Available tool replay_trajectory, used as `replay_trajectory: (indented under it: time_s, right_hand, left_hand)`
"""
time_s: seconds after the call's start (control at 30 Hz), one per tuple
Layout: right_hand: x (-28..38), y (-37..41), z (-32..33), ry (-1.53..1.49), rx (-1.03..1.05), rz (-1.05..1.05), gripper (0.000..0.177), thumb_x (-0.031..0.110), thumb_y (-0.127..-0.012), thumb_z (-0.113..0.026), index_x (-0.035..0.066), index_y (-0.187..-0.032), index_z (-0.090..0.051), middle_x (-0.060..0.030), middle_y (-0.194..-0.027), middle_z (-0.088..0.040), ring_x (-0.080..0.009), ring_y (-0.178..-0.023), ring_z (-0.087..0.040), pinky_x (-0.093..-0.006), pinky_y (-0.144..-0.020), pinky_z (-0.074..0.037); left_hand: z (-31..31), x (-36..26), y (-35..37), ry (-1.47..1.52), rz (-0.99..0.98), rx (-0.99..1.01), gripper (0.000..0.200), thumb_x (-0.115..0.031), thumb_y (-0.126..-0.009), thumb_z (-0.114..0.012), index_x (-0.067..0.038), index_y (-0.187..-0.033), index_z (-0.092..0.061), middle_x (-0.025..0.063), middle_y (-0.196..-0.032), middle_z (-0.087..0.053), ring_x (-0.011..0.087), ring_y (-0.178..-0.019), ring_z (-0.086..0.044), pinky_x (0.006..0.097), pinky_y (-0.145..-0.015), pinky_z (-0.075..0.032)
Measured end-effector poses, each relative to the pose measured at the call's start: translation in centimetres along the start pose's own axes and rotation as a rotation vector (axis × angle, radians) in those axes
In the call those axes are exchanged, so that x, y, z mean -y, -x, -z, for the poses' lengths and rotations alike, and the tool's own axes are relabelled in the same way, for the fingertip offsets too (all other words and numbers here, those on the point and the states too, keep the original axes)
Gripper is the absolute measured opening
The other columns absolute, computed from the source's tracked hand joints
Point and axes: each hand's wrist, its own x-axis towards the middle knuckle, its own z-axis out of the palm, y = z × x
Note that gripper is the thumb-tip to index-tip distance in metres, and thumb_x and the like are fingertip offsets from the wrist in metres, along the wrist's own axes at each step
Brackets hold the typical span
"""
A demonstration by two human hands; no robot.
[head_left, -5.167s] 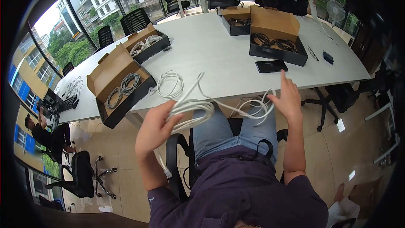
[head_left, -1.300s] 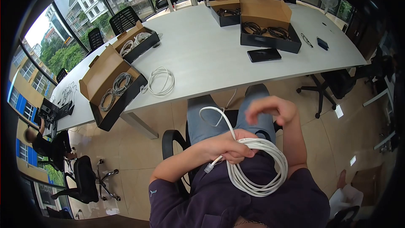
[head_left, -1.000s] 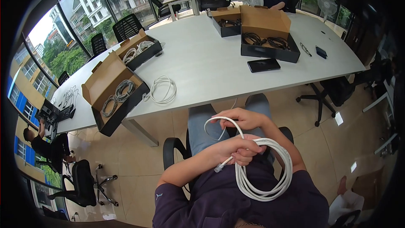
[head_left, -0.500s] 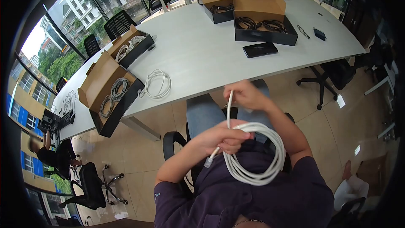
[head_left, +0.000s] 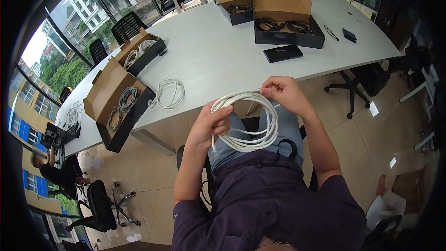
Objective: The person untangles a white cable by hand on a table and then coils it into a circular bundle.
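A coil of white cable (head_left: 267,135) hangs between my hands above my lap, by the table's front edge. My left hand (head_left: 213,123) is closed around the coil's left side, and a cable end with a clear plug (head_left: 214,148) dangles below it. At the coil's upper right, my right hand (head_left: 281,94) pinches a strand of the same cable. Another white coil (head_left: 170,93) lies on the table to the left, beside an open box (head_left: 123,132) of grey cables.
On the white table (head_left: 209,56) stand another box (head_left: 151,56) of pale cables, two boxes with black cables (head_left: 290,39) (head_left: 241,17), a black phone (head_left: 283,54), glasses (head_left: 331,33) and a small dark object (head_left: 349,36). A person (head_left: 58,172) sits at far left.
Both hands and the coil have moved up toward the table edge. My left hand has shifted left, and my right hand, slightly right and up, now holds at the coil's upper right.
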Motion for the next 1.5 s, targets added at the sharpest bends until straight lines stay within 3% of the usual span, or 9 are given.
replay_trajectory:
  time_s: [0.27, 0.43, 0.57, 0.73, 0.9, 1.0, 1.2, 1.37, 1.5]
  right_hand:
    - [-1.8, 2.7, -2.0, -0.628, 0.368, -0.304, 0.071, 0.065, -0.094, -0.037, 0.000, -0.099, -0.064, 0.0020, -0.068, -0.056, 0.0005, -0.052, -0.044, -0.0173, -0.043, -0.029]
    - [-3.7, 3.5, -4.6, -0.606, 0.062, -0.138, 0.019, 0.019, -0.091, -0.063, 0.002, -0.100, -0.065, -0.0047, -0.091, -0.067, -0.0106, -0.089, -0.060, -0.0251, -0.083, -0.045]
    - [0.1, 2.3, -6.1, -0.958, -0.288, -0.145, 0.018, 0.014, -0.094, -0.054, -0.002, -0.098, -0.062, -0.0091, -0.090, -0.066, -0.0155, -0.090, -0.064, -0.0308, -0.089, -0.050]
    - [-2.0, 1.6, -4.5, -1.013, -0.355, -0.086, 0.015, 0.013, -0.090, -0.050, 0.002, -0.083, -0.057, -0.0038, -0.068, -0.055, -0.0109, -0.059, -0.053, -0.0322, -0.074, -0.052]
    - [-1.6, 1.6, -3.0, -1.029, -0.353, -0.112, 0.009, 0.012, -0.090, -0.057, 0.005, -0.092, -0.054, 0.0032, -0.059, -0.044, -0.0042, -0.043, -0.035, -0.0252, -0.054, -0.043]
    - [-0.2, 1.8, -2.3, -0.888, -0.342, -0.126, 0.017, 0.010, -0.089, -0.062, 0.006, -0.102, -0.053, 0.0047, -0.059, -0.044, -0.0023, -0.041, -0.032, -0.0223, -0.045, -0.037]
    - [1.5, 2.2, -2.6, -0.827, -0.361, -0.062, 0.021, 0.009, -0.090, -0.064, 0.006, -0.108, -0.053, 0.0069, -0.057, -0.041, -0.0010, -0.040, -0.029, -0.0216, -0.039, -0.030]
    - [1.0, 1.5, -2.0, -0.889, -0.369, -0.018, 0.016, 0.015, -0.093, -0.063, 0.010, -0.105, -0.053, 0.0081, -0.054, -0.034, -0.0012, -0.040, -0.025, -0.0224, -0.038, -0.025]
    - [0.8, 1.6, -1.6, -1.004, -0.359, -0.001, 0.009, 0.018, -0.096, -0.059, 0.012, -0.100, -0.054, 0.0084, -0.054, -0.029, -0.0019, -0.040, -0.023, -0.0225, -0.038, -0.022]
  left_hand:
    - [0.2, -0.9, 0.3, 0.004, -0.279, -0.096, 0.015, -0.018, -0.093, -0.059, -0.004, -0.096, -0.055, -0.0099, -0.051, -0.027, 0.0009, -0.036, -0.021, 0.0217, -0.039, -0.016]
    - [0.7, 0.6, -0.8, 0.162, -0.432, -0.163, 0.015, -0.019, -0.095, -0.057, -0.005, -0.098, -0.058, -0.0095, -0.051, -0.027, 0.0013, -0.037, -0.022, 0.0220, -0.039, -0.018]
    - [0.2, 2.8, -2.0, 0.326, -0.487, -0.177, 0.013, -0.019, -0.096, -0.057, -0.006, -0.097, -0.058, -0.0083, -0.051, -0.028, 0.0024, -0.038, -0.025, 0.0219, -0.039, -0.020]
    - [-1.9, 5.8, -2.5, 0.296, -0.483, -0.201, 0.013, -0.020, -0.098, -0.055, -0.007, -0.099, -0.054, -0.0081, -0.052, -0.028, 0.0029, -0.040, -0.027, 0.0220, -0.042, -0.024]
    - [-1.8, 7.4, -3.1, 0.165, -0.440, -0.207, 0.018, -0.019, -0.098, -0.054, -0.003, -0.100, -0.047, -0.0008, -0.061, -0.042, 0.0127, -0.055, -0.052, 0.0336, -0.071, -0.055]
    - [-1.7, 9.0, -3.7, 0.060, -0.448, -0.304, 0.020, -0.019, -0.098, -0.054, -0.001, -0.101, -0.047, 0.0025, -0.063, -0.050, 0.0160, -0.062, -0.058, 0.0328, -0.074, -0.053]
    - [0.5, 10.1, -3.1, 0.230, -0.031, 0.016, 0.039, -0.041, -0.093, -0.054, -0.006, -0.107, -0.058, 0.0160, -0.128, -0.055, 0.0279, -0.120, -0.052, 0.0447, -0.105, -0.039]
    - [-1.2, 12.4, -2.8, 0.614, -0.077, 0.268, 0.080, -0.068, -0.086, -0.048, -0.002, -0.131, -0.050, 0.0202, -0.132, -0.052, 0.0344, -0.121, -0.052, 0.0479, -0.105, -0.039]
    - [1.9, 17.8, -4.4, 0.741, 0.343, 0.505, 0.100, -0.080, -0.082, -0.037, 0.005, -0.136, -0.039, 0.0228, -0.138, -0.045, 0.0354, -0.128, -0.045, 0.0452, -0.106, -0.039]
